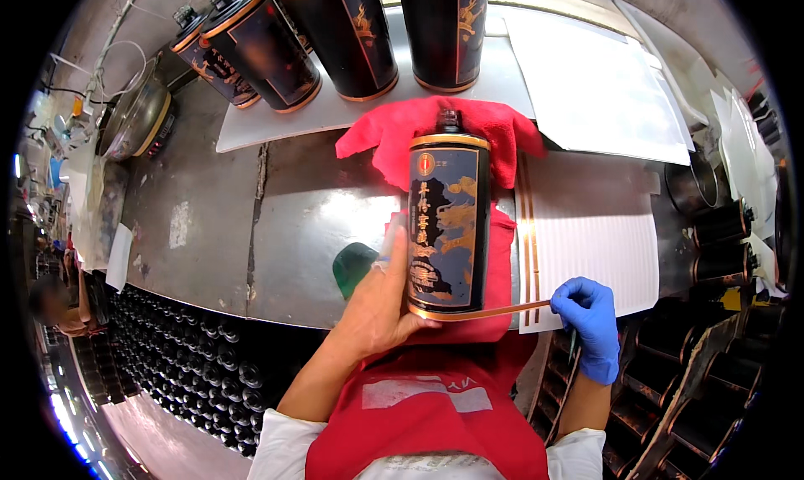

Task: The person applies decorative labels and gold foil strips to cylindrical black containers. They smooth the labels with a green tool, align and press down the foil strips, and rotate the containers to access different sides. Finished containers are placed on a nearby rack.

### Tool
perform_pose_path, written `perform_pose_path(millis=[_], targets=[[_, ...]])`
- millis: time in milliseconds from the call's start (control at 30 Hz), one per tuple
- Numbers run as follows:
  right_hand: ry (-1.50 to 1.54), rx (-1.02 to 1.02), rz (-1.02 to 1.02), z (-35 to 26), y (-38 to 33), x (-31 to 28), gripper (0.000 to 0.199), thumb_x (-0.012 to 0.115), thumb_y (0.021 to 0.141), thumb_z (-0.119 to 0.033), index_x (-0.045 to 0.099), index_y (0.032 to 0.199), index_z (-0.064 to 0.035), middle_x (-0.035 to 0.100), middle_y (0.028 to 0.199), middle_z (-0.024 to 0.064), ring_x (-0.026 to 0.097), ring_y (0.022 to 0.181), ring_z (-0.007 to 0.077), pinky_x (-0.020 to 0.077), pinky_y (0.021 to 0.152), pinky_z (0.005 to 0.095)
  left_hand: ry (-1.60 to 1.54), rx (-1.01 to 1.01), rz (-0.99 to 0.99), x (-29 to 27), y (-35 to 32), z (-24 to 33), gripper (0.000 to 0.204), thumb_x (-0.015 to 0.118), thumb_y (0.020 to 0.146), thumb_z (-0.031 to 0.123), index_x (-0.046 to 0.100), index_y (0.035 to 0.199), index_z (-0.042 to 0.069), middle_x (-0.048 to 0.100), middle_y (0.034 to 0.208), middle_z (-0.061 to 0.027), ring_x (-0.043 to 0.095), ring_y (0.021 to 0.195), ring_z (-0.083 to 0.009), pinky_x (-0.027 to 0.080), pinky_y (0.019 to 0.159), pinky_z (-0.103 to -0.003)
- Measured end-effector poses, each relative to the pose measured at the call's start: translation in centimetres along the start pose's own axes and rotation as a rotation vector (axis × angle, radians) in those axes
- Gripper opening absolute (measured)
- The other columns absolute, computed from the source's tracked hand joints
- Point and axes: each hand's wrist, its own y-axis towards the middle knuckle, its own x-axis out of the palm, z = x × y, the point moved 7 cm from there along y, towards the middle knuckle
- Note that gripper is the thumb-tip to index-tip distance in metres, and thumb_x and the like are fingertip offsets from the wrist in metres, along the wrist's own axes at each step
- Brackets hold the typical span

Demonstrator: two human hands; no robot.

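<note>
A dark bottle [448, 229] with gold rims and a blue-and-gold label lies in front of me, its neck pointing away, over a red cloth [377, 136]. My left hand [381, 300] grips it along its left side near the base, thumb at the bottom edge. In its blue glove, my right hand [586, 312] pinches the free end of a thin copper-gold strip [507, 309]. The strip runs taut from the bottle's base edge to those fingers. Beside the bottle, a white backing sheet [595, 229] carries more gold strips [529, 229].
Several similar bottles [339, 40] stand on a pale board [268, 128] at the back. White sheets [586, 78] lie at the far right. A green object [353, 266] sits left of my hand. A metal pan [138, 120] stands far left; rows of bottles [184, 354] fill the lower left.
</note>
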Motion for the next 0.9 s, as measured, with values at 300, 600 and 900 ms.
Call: perform_pose_path(millis=[300,600,900], targets=[[0.070,0.008,0.024,-0.3,-0.2,0.0,0.006,0.067,0.073,-0.004,0.062,0.073,-0.0012,0.058,0.065,0.0015,0.048,0.052,0.0043,0.0367,0.045,0.0181,0.406,0.343,0.121,-0.7,1.5,6.7,0.087,0.077,0.071,0.034,0.032,0.140,0.006,0.012,0.148,-0.0275,0.015,0.136,-0.0448,0.018,0.107,-0.052],[0.269,-0.202,0.011,-4.2,-2.8,-0.7,0.010,0.067,0.064,-0.003,0.058,0.065,0.0021,0.057,0.067,0.0102,0.050,0.052,0.0104,0.0371,0.046,0.0205,-0.305,0.109,-0.038,-0.4,-0.1,1.8,0.071,0.042,0.093,0.028,0.003,0.145,-0.001,0.003,0.151,-0.0218,0.000,0.141,-0.0319,0.005,0.111,-0.038],[0.253,-0.226,0.068,-3.9,-3.1,-1.5,0.009,0.063,0.065,-0.002,0.056,0.068,0.0028,0.055,0.066,0.0096,0.046,0.049,0.0101,0.0358,0.046,0.0205,-0.313,0.106,-0.026,-0.1,0.2,2.3,0.066,0.045,0.091,0.017,0.011,0.146,0.005,-0.014,0.148,-0.0266,-0.010,0.139,-0.0390,0.002,0.110,-0.041]])
